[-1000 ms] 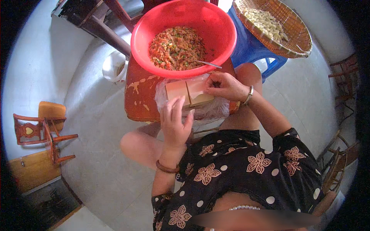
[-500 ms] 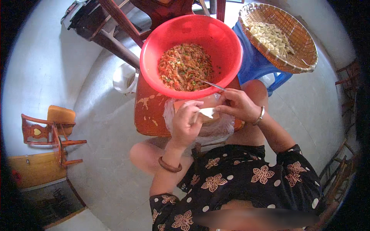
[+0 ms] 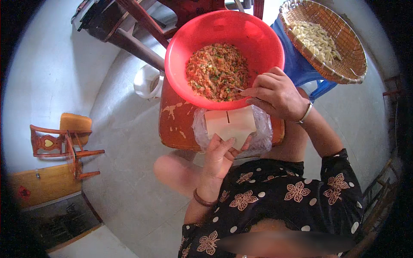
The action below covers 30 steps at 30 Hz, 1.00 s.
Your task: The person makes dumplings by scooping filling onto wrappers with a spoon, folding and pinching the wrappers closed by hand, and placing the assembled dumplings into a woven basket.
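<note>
My left hand is closed on a thin pale dough wrapper, thumb on top and fingers beneath. Just beyond it, a stack of similar wrappers lies on a clear plastic bag. My right hand reaches over the near right rim of a red plastic basin. It grips a slim metal utensil whose tip is down in the minced filling, orange-brown with green bits. The utensil's end is buried, so its kind is hidden.
The basin and bag rest on a worn reddish wooden chair seat. At the far right a woven basket of pale folded dough pieces stands on a blue plastic stool. A white bucket is left of the seat.
My right hand has left the wrapper and moved up over the basin with the utensil. My left hand has turned palm up, and the wrapper it holds is now flatter. The view has shifted slightly.
</note>
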Each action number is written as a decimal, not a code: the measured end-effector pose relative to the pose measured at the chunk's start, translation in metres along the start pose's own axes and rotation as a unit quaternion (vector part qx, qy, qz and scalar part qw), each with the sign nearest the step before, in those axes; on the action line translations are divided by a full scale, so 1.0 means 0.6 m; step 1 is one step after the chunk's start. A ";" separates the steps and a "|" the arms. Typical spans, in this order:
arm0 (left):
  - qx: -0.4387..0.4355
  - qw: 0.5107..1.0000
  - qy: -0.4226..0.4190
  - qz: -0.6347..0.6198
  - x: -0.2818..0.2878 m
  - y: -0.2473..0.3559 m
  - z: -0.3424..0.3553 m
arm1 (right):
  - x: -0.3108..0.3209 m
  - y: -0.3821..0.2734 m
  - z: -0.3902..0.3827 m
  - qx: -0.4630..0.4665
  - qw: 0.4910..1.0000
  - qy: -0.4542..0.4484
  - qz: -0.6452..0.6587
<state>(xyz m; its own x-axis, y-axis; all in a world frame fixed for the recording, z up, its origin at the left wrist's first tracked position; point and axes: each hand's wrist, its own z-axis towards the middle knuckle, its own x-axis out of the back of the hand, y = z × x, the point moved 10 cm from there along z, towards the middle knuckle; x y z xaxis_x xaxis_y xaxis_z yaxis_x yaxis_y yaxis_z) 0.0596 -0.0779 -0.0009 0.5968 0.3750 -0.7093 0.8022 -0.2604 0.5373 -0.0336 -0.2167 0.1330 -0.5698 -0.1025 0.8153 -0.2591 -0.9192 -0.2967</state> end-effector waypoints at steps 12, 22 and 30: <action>-0.070 0.995 -0.066 0.009 0.008 0.041 -0.017 | -0.031 -0.008 0.096 0.073 0.995 -0.020 0.066; -0.072 0.990 -0.019 0.118 0.010 0.051 -0.029 | -0.114 -0.049 0.125 0.173 0.976 -0.087 0.101; -0.069 0.991 -0.009 0.112 0.026 0.055 -0.031 | -0.060 -0.079 0.079 0.209 0.969 -0.095 0.092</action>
<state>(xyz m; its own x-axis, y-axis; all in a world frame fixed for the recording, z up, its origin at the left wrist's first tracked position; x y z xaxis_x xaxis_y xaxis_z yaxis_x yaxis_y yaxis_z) 0.0950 -0.0640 0.0139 0.7615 0.3057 -0.5716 0.6396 -0.2115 0.7390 0.0364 -0.1877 0.1410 -0.4127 -0.3109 0.8561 0.1950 -0.9483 -0.2504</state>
